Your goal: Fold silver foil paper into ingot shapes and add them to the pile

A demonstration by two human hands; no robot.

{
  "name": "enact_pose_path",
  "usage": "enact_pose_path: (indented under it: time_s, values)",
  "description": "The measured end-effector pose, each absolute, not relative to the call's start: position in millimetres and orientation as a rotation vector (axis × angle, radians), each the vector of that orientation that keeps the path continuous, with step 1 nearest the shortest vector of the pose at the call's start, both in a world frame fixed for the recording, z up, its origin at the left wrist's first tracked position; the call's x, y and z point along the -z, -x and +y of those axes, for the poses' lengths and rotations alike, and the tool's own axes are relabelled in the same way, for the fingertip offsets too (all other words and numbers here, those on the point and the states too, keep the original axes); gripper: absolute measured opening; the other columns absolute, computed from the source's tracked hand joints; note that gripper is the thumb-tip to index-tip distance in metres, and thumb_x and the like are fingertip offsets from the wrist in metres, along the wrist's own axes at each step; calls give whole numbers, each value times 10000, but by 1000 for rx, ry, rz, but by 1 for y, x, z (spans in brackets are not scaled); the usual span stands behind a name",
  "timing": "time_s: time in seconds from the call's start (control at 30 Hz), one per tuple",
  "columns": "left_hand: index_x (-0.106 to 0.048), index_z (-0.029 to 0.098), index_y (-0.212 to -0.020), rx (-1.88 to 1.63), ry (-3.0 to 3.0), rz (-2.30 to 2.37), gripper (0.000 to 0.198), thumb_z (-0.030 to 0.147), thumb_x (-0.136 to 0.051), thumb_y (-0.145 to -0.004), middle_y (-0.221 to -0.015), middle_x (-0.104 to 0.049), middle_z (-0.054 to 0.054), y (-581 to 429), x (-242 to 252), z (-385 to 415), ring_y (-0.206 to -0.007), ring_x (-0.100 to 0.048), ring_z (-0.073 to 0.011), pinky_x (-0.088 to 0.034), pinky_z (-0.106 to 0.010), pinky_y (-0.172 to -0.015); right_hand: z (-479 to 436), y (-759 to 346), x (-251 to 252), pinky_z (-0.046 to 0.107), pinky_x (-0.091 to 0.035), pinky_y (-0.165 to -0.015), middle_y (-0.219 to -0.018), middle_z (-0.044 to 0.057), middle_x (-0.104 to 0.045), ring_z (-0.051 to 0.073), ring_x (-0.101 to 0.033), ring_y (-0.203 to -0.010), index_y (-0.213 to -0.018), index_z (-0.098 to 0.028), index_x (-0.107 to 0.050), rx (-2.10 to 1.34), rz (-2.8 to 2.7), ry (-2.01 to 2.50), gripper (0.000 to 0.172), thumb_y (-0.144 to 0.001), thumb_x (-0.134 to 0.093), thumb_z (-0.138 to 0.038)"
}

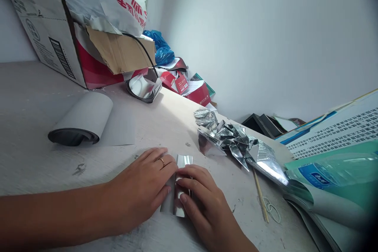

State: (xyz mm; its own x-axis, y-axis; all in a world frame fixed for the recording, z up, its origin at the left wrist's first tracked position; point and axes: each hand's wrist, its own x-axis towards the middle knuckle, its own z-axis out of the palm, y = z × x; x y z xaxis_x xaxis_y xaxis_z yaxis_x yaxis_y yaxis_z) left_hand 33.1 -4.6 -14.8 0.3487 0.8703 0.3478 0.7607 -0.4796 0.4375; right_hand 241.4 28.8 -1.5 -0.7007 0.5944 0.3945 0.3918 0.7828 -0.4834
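Observation:
A small folded piece of silver foil paper (178,189) lies on the pale table (35,98) in front of me. My left hand (141,189), with a ring on one finger, rests flat on the foil's left side, fingers stretched out. My right hand (203,201) presses the foil's right side with its fingers bent down onto it. Both hands touch the foil and each other at the fingertips. Part of the foil is hidden under the fingers.
A pile of folded silver foil shapes (228,139) lies behind my right hand. A roll of silver sheet (81,120) sits left. A cardboard box (67,27) with a plastic bag stands at the back. A thin wooden stick (261,197), rubber bands (271,208) and printed booklets (333,153) lie right.

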Motion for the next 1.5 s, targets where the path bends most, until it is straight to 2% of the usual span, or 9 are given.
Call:
enact_pose_path:
  time_s: [0.23, 0.53, 0.73, 0.87, 0.97, 1.03, 1.27, 1.4, 1.5]
  values:
    - [-576, 244, -1161, -786, -2441, 1461, 316, 122, -519, -875, -1233, -614, -22, -32, 15, -3, -1285, -454, -251, -356, -480, -1146, 27, -240, 0, 333, -511, -1047, -1241, 49, -604, 161, -523, -1207, -1094, -213, -635, -460, -2472, 770, 207, -922, -533, -163]
    - [-616, 209, -1055, -750, -2486, 1447, 203, 138, -526, -887, -1154, -623, -50, -32, 8, -4, -1257, -475, -275, -386, -504, -1119, 29, -236, 8, 384, -544, -1024, -1235, 101, -604, 195, -546, -1209, -1108, -183, -628, -306, -2495, 695, 230, -906, -523, -155]
    - [-575, 181, -1185, -673, -2650, 1516, 267, 167, -444, -953, -1251, -588, -98, -37, 19, -5, -1317, -444, -330, -353, -575, -1123, 25, -230, 3, 421, -545, -1022, -1251, 107, -598, 214, -536, -1222, -1126, -198, -628, -249, -2534, 706, 293, -883, -502, -92]
    - [-555, 182, -1220, -576, -2719, 1515, 309, 138, -428, -942, -1273, -571, -93, -38, 25, -6, -1344, -418, -330, -300, -561, -1158, 23, -228, 2, 396, -551, -1001, -1221, 104, -609, 203, -549, -1185, -1096, -186, -631, -272, -2502, 740, 267, -886, -499, -88]
    - [-540, 145, -1256, -539, -2774, 1545, 370, 139, -478, -891, -1309, -551, -124, -41, 27, -7, -1371, -372, -373, -259, -574, -1173, 23, -228, 1, 395, -547, -1003, -1217, 91, -610, 196, -550, -1174, -1071, -185, -635, -321, -2486, 782, 236, -891, -507, -104]
    - [-542, 128, -1254, -534, -2754, 1574, 389, 148, -495, -868, -1321, -548, -141, -43, 27, -7, -1372, -369, -391, -265, -580, -1164, 23, -228, 0, 399, -541, -1012, -1233, 89, -603, 196, -542, -1185, -1078, -181, -632, -326, -2495, 792, 237, -890, -507, -108]
    - [-571, 139, -1201, -608, -2664, 1596, 371, 122, -484, -841, -1372, -543, -142, -47, 29, -8, -1382, -382, -376, -280, -558, -1155, 23, -230, -2, 397, -507, -1053, -1262, 83, -587, 190, -520, -1226, -1084, -197, -614, -401, -2521, 828, 203, -918, -511, -141]
    - [-575, 157, -1203, -641, -2654, 1568, 389, 104, -458, -836, -1469, -483, -108, -47, 28, -7, -1433, -310, -367, -276, -557, -1157, 25, -232, 3, 378, -513, -1030, -1244, 94, -588, 197, -521, -1228, -943, -178, -571, -393, -2487, 847, 61, -904, -533, -150]
    - [-579, 170, -1192, -614, -2634, 1518, 388, 118, -462, -825, -1450, -511, -87, -46, 25, -5, -1410, -350, -377, -274, -586, -1148, 26, -233, 7, 368, -522, -1009, -1243, 98, -585, 197, -527, -1221, -890, -181, -548, -333, -2493, 845, 28, -902, -536, -159]
